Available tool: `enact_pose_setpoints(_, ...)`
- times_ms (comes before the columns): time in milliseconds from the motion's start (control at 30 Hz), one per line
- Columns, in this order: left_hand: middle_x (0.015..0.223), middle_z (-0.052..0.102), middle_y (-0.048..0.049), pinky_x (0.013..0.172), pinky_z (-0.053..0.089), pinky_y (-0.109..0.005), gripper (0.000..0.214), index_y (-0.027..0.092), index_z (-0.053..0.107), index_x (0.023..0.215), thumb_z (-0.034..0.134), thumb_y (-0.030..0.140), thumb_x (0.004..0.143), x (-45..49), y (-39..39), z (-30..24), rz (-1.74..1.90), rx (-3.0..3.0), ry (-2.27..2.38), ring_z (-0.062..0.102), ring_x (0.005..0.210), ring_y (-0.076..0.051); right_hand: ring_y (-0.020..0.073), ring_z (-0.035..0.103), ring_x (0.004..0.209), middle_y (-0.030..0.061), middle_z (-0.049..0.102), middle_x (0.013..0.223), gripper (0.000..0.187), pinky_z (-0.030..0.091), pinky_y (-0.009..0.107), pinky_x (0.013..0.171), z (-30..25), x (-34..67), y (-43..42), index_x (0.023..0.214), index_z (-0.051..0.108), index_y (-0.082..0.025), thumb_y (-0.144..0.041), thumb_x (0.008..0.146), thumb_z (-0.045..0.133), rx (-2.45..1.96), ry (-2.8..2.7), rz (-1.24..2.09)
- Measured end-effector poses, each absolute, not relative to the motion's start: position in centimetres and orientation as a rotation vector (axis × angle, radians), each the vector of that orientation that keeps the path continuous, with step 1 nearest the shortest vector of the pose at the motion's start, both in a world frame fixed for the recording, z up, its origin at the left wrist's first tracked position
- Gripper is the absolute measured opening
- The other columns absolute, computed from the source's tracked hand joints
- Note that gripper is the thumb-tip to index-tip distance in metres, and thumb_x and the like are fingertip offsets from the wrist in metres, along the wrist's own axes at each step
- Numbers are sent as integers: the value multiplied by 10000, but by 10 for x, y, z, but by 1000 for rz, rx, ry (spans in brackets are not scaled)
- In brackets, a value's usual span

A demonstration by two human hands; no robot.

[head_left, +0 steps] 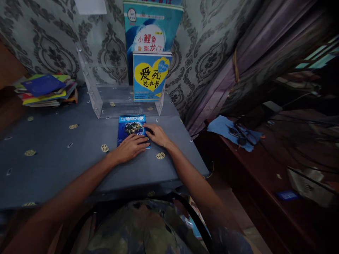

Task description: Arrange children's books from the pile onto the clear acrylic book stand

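Note:
A small blue book (127, 124) with a picture of the Earth on its cover lies flat on the cloth-covered table. My left hand (131, 147) rests across its lower part, palm down, with the fingers stretched to the right. At the book's right edge is my right hand (158, 135), its fingers extended over the edge and touching the cover. Both hands lie open, and the lower right of the cover is partly hidden beneath them.
Behind the book, a clear acrylic stand (95, 95) holds a blue-and-yellow book (150, 79), in front of a larger teal book (159, 19). A pile of books (47, 92) lies at the left. On the right, a dark red cabinet (254, 176) bears a blue cloth (225, 128) and cables.

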State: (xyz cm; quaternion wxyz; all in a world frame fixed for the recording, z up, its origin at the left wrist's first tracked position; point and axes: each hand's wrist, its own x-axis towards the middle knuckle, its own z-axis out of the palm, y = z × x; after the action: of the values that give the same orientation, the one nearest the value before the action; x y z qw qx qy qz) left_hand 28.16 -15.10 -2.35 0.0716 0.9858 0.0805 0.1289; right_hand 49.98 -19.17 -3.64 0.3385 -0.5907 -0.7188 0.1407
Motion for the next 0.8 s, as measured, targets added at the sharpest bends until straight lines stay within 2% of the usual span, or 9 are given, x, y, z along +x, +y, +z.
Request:
enact_pose_setpoints(233, 1374, 626, -39, 1127, 343, -521, 355, 350, 646, 1297, 483, 244, 999, 279, -154, -14, 334, 2933, 170, 493, 1336, -248, 262, 587, 1283, 108, 655, 1355, 422, 452, 465, 1092, -37, 498, -191, 1309, 639, -205, -222, 889, 605, -1523, -1884, 356)
enact_pose_setpoints(433, 1374, 629, -52, 1149, 355, -487, 321, 295, 677, 1258, 484, 279, 1002, 278, -154, -6, 358, 2895, 169, 527, 1317, -237, 271, 571, 1302, 128, 642, 1368, 393, 435, 475, 1104, -39, 498, -190, 1289, 653, -195, -253, 903, 606, -1546, -1905, 305)
enact_pose_setpoints(600, 1254, 699, -71, 1075, 451, -404, 312, 233, 704, 1192, 451, 272, 1012, 272, -136, -8, 445, 2785, 177, 620, 1199, -199, 297, 528, 1341, 149, 615, 1394, 389, 406, 525, 1113, -39, 494, -193, 1296, 641, -171, -253, 920, 582, -1634, -1948, 249)
enact_pose_setpoints(800, 1218, 708, -94, 1038, 474, -425, 290, 196, 709, 1148, 468, 256, 999, 263, -115, -14, 539, 2781, 256, 631, 1168, -218, 289, 494, 1371, 151, 570, 1447, 384, 405, 534, 1102, -37, 482, -203, 1329, 620, -195, -236, 969, 495, -1702, -1965, 141)
